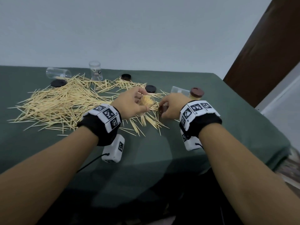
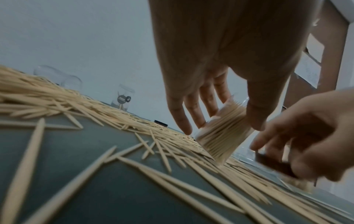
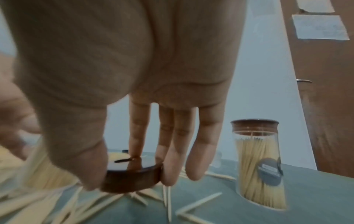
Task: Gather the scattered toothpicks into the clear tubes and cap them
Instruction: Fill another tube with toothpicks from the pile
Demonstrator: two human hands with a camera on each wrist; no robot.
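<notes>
My left hand point(image 1: 138, 101) grips a clear tube packed with toothpicks point(image 1: 146, 101), tilted just above the green cloth point(image 1: 146, 151); the same filled tube point(image 2: 224, 133) shows between its thumb and fingers in the left wrist view. My right hand point(image 1: 168, 108) pinches a dark brown cap point(image 3: 132, 177) between thumb and fingers, just right of the tube. In the left wrist view the cap point(image 2: 275, 165) is blurred. Loose toothpicks point(image 1: 61, 103) lie spread over the cloth to the left and under both hands.
A capped, filled tube point(image 1: 195, 95) stands behind my right hand, with a clear tube point(image 1: 178, 90) lying beside it. An empty tube point(image 1: 57, 73) lies at the back left and another point(image 1: 95, 70) stands upright. Dark caps point(image 1: 58, 82) point(image 1: 126, 77) point(image 1: 150, 88) rest on the cloth. A brown door point(image 1: 266, 46) is at the right.
</notes>
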